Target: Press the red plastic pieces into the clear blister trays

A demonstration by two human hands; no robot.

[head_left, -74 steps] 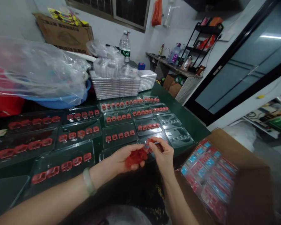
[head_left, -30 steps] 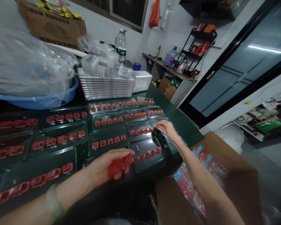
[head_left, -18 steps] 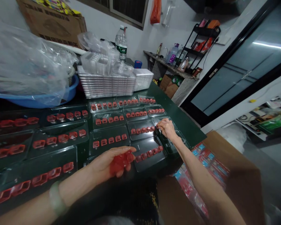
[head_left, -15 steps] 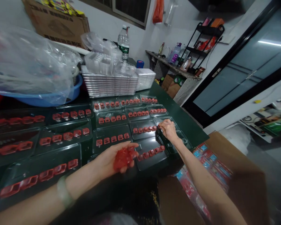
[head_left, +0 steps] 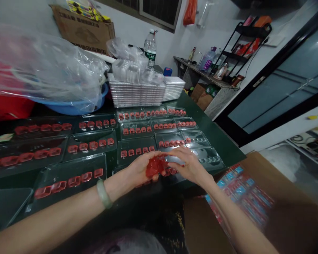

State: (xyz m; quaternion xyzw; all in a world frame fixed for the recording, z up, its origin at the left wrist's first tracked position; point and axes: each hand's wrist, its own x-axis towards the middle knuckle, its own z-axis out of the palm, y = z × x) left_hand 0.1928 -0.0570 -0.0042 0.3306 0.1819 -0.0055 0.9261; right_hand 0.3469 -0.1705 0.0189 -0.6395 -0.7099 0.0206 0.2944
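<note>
My left hand (head_left: 141,169) is palm up and cupped around a heap of small red translucent plastic pieces (head_left: 154,168). My right hand (head_left: 189,164) reaches over to the heap, its thumb and fingertips closing on a red piece at the edge. Beneath and around both hands lie clear plastic trays (head_left: 132,143) in rows, most carrying a line of small red square pieces. One tray (head_left: 201,135) at the right has a single red piece at its left end and bare slots beside it. The tray (head_left: 212,155) in front of it shows only bare slots. My hands partly cover another tray.
Stacked clear trays (head_left: 137,93) stand at the table's back, near a water bottle (head_left: 150,47). A plastic bag (head_left: 58,67) covers a blue basin (head_left: 69,107) at the left. By the table's right edge, an open carton (head_left: 288,190) holds red-and-blue packages (head_left: 243,194).
My right hand has moved left from the right-hand tray to the heap in my left palm. A red piece now sits in that tray. The view has shifted slightly left.
</note>
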